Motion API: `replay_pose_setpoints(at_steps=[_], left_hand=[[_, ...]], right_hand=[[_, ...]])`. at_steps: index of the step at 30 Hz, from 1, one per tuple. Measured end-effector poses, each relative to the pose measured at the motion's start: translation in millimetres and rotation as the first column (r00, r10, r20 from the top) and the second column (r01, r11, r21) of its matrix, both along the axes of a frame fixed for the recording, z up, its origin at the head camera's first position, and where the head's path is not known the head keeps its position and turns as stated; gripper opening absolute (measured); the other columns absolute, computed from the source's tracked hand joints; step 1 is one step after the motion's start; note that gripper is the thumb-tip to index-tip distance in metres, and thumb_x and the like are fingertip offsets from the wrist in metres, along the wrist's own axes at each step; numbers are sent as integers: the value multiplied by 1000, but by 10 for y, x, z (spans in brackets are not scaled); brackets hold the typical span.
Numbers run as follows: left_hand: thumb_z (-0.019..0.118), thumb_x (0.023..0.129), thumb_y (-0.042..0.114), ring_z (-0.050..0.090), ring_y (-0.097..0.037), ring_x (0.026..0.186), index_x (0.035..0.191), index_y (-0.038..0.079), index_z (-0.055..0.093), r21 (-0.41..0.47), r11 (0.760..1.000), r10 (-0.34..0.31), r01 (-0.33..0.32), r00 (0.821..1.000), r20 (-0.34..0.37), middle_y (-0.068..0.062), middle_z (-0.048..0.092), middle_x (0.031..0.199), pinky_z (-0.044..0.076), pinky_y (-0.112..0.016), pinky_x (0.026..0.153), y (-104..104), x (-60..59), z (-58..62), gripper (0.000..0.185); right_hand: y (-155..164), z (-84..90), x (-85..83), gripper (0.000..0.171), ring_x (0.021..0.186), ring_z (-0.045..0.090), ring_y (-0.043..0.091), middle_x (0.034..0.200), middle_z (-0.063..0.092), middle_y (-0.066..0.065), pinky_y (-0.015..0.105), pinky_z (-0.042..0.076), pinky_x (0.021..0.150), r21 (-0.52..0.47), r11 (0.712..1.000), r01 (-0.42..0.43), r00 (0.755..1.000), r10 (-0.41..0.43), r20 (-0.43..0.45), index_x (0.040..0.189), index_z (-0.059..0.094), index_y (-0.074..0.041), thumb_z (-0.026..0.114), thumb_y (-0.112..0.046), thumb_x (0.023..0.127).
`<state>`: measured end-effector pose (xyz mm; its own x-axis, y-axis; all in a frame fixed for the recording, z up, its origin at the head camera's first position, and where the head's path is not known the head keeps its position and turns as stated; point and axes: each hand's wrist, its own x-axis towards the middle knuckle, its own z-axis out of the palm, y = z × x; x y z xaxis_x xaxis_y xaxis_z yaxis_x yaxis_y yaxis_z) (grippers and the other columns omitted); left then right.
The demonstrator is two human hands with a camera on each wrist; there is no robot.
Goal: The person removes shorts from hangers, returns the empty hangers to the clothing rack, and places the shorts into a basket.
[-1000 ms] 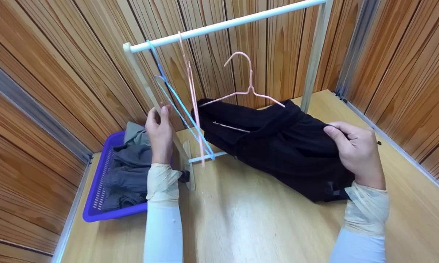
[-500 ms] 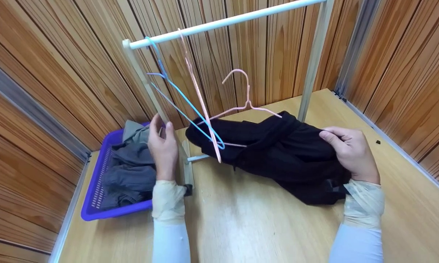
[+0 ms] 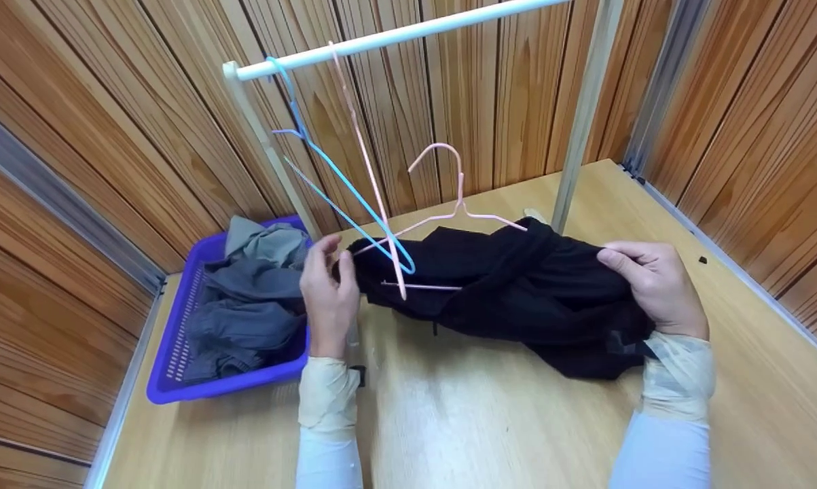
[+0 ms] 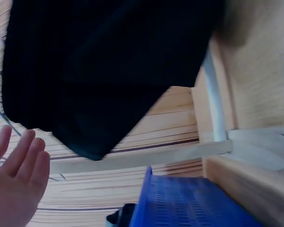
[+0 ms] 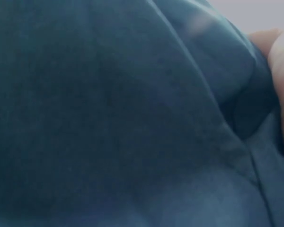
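Observation:
A black garment (image 3: 517,292) lies slung low over the wooden table (image 3: 483,428), with a pink wire hanger (image 3: 459,197) threaded into it and its hook sticking up. My right hand (image 3: 652,285) grips the garment's right end; in the right wrist view the dark cloth (image 5: 109,118) fills the frame, with a fingertip (image 5: 281,61) at its edge. My left hand (image 3: 327,285) hovers at the garment's left end and holds nothing. In the left wrist view its fingers (image 4: 14,175) are straight below the cloth (image 4: 99,66).
A white rail (image 3: 408,34) on a rack crosses above, carrying a blue hanger (image 3: 340,176) and a second pink hanger (image 3: 371,183), both tilted. A purple basket (image 3: 170,367) of grey clothes (image 3: 252,299) stands at the left. Wood-panelled walls close in on the sides.
My left hand has moved right from the rack's post to the garment's left end. The garment and its hanger have sunk lower. The two hangers on the rail have swung right.

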<state>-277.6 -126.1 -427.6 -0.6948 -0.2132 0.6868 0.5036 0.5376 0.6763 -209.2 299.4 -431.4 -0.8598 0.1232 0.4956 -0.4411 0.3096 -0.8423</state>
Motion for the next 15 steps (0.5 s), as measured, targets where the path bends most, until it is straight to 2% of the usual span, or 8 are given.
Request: replay_pose_setpoints(at_steps=[3, 8, 12, 15], left_hand=[[61, 105, 16, 69, -34, 123, 130, -1, 68, -90, 995, -27, 31, 999, 45, -19, 74, 127, 53, -47, 111, -2, 11, -53, 31], [65, 105, 29, 75, -32, 109, 116, 6, 74, -182, 983, -17, 32, 997, 81, -15, 79, 112, 57, -48, 98, -2, 43, -124, 28], [75, 97, 28, 77, -32, 91, 103, 7, 75, -178, 984, -12, 18, 999, 39, -13, 81, 96, 58, -48, 84, 0, 81, -176, 22], [79, 89, 24, 75, -34, 78, 96, 5, 74, -172, 985, 24, -26, 1000, -11, -14, 80, 86, 57, -50, 74, 23, 96, -223, 20]], right_hand=[[7, -21, 12, 14, 76, 70, -4, 82, 78, -18, 13, 55, 76, -37, 999, -27, 1000, 27, 5, 94, 78, 9, 64, 9, 97], [36, -64, 2, 14, 73, 70, -2, 80, 79, -13, 15, 56, 73, -92, 994, -64, 997, 67, 30, 93, 78, 10, 65, 8, 98], [68, -98, -26, 15, 74, 69, -2, 81, 79, -15, 15, 55, 74, -92, 992, -81, 994, 87, 65, 94, 78, 8, 65, 6, 99], [84, -126, -56, 15, 75, 69, -2, 82, 78, -15, 15, 55, 74, -91, 990, -107, 989, 115, 89, 94, 78, 8, 64, 5, 99]])
